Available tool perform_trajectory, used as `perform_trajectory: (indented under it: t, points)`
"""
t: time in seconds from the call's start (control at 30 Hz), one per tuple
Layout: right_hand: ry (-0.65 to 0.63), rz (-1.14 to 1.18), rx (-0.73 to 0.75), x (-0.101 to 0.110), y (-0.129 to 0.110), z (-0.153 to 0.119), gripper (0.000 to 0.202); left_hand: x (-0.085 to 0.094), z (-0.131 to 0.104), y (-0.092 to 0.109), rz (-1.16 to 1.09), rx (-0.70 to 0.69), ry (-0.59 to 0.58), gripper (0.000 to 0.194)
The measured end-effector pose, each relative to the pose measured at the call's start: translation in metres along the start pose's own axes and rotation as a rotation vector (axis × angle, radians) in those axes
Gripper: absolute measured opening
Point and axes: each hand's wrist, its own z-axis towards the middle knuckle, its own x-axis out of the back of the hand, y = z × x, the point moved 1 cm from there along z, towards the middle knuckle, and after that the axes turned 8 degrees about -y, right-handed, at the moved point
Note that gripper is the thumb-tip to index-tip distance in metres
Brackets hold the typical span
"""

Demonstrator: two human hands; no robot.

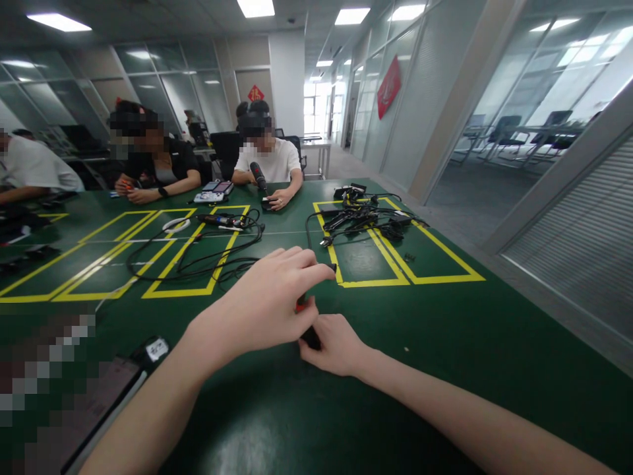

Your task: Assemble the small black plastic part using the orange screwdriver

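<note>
Near the middle of the green table (420, 343), my left hand (277, 297) is closed around a black tool with a bit of red showing; most of the tool is hidden by the fingers. Just below and to its right, my right hand (332, 344) grips a small black object (311, 338) between thumb and fingers. The two hands meet, the left one higher. Beyond them, a tangle of black cables with plugs (353, 218) lies on the yellow-taped rectangles at the right.
Black cords (198, 269) loop across the taped areas on the left. A dark flat device (106, 402) lies at the lower left. Across the table, a person in white (289, 158) holds a drill (257, 175); other people sit further left.
</note>
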Motion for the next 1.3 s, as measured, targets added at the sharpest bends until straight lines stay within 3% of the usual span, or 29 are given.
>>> perform_trajectory:
  t: [0.27,0.47,0.67,0.87,1.3]
  points:
    - [0.010,-0.022,-0.017,-0.0013,0.0002,0.0007,0.024,-0.0041,0.0025,-0.0003,0.009,0.022,-0.007,0.035]
    - [0.031,-0.008,0.018,-0.0029,0.0015,0.0014,0.021,-0.0015,0.0020,0.0034,0.003,-0.062,0.004,0.036]
    - [0.030,-0.020,0.016,-0.0028,0.0007,0.0022,0.022,-0.0003,-0.0002,0.0012,0.042,0.000,0.011,0.032]
    - [0.028,-0.013,0.020,-0.0024,0.0011,0.0014,0.021,-0.0005,0.0000,0.0026,0.011,-0.027,0.002,0.042]
    - [0.032,-0.012,0.015,-0.0026,0.0021,0.0003,0.021,0.0009,0.0007,0.0026,-0.008,-0.004,-0.029,0.036]
